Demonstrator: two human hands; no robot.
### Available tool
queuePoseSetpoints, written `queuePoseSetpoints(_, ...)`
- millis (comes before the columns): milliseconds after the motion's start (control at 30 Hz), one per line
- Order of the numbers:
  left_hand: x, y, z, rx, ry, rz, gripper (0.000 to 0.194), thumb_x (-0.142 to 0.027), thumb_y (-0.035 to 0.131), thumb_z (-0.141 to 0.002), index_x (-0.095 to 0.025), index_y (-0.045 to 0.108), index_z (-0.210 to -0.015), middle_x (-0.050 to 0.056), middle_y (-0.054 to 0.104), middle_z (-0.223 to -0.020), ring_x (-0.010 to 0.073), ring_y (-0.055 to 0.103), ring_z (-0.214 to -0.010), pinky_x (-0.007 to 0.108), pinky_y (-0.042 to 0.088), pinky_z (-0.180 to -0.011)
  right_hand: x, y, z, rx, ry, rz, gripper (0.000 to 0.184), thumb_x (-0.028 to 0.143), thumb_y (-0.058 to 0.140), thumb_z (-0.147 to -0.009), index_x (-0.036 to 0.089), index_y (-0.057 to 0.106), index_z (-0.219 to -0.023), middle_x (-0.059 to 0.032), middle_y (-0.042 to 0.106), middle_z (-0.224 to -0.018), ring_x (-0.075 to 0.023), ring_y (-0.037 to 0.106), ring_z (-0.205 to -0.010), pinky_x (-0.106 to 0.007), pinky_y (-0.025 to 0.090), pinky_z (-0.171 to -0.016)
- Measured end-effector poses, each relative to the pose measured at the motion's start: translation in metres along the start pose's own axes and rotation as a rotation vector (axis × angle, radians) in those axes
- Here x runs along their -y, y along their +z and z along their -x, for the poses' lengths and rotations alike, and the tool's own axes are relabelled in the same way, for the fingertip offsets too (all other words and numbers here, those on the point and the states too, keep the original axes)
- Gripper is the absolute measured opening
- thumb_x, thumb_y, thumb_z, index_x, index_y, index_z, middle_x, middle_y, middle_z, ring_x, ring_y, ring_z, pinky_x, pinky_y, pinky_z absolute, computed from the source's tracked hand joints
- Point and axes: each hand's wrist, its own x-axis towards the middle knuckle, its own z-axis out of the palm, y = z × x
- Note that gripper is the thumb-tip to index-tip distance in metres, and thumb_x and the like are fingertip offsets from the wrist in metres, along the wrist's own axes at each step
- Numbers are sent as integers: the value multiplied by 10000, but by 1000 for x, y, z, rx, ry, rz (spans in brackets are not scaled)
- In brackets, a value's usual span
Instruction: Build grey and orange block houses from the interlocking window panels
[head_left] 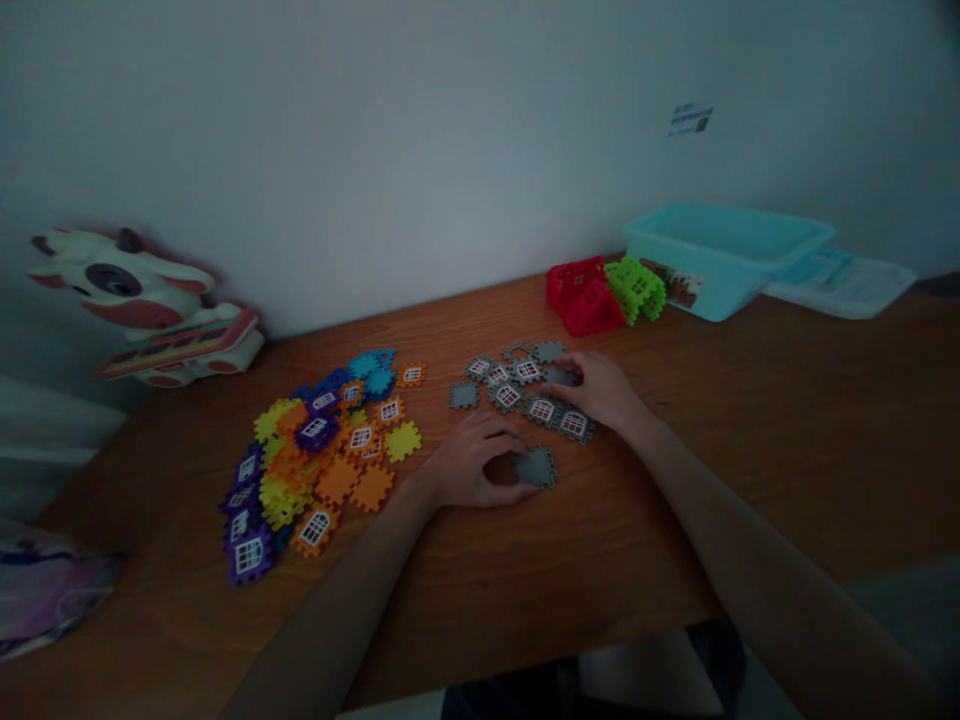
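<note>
Fingers and thumb of my left hand [484, 465] close on the left side of a grey square tile [536, 467] with notched edges, which lies near the middle of the table. My right hand [596, 388] reaches in from the right, its fingertips gripping another grey tile [561, 377] at the right side of a grey group. That group holds several notched tiles, some with white window frames, such as a grey window tile [526, 371]. Nearer me, a second window tile [575, 424] lies just below my right hand. A plain grey tile [463, 395] sits at the group's left.
A heap of orange [373, 487], yellow, purple and blue tiles spreads on the left. Behind stand a red tile structure [585, 297] and a green one [636, 290], beside a light-blue bin [675, 260] and its lid [847, 288]. A cow-shaped toy [142, 300] stands back left.
</note>
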Motion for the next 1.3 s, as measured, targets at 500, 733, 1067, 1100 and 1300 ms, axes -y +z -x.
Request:
queuePoseSetpoints(500,2,3,-1,-78,-56,-93,286,-422,719,-875,-232,678,-1084,89,728,-1090,261,676,-1035,441,533,-932,20,-9,5,-95,64,-159,234,400,714,-864,192,722,-971,-73,752,-894,-237,676,-799,-346,490,-703)
queuePoseSetpoints(733,13,10,1,-359,-285,12,534,-377,729,-878,-211,503,-1333,92,694,-1097,208,689,-930,371,589,-823,50,0,14,132,94,-733,321,477,651,-881,224,713,-1068,-18,696,-763,-155,601,-573,-279,470,-492)
queuePoseSetpoints(1067,17,7,2,-409,-184,-135,553,-429,781,-838,-258,579,-1324,94,624,-1206,251,630,-1116,439,566,-952,73,22,36,52,-97,-651,174,277,702,-821,236,599,-956,-7,709,-816,-173,691,-729,-294,526,-647)
queuePoseSetpoints(1100,17,7,2,-411,-165,-145,583,-441,796,-820,-253,579,-1328,96,626,-1202,251,632,-1107,437,568,-946,74,22,36,41,-95,-646,161,277,696,-820,236,591,-935,-4,704,-798,-172,688,-714,-292,523,-637)
queuePoseSetpoints(1300,17,7,2,-400,-135,-175,531,-374,782,-835,-235,595,-1313,99,647,-1174,241,644,-1063,423,578,-908,78,18,38,93,-102,-592,100,286,652,-873,234,574,-907,-14,729,-800,-183,707,-725,-293,509,-632)
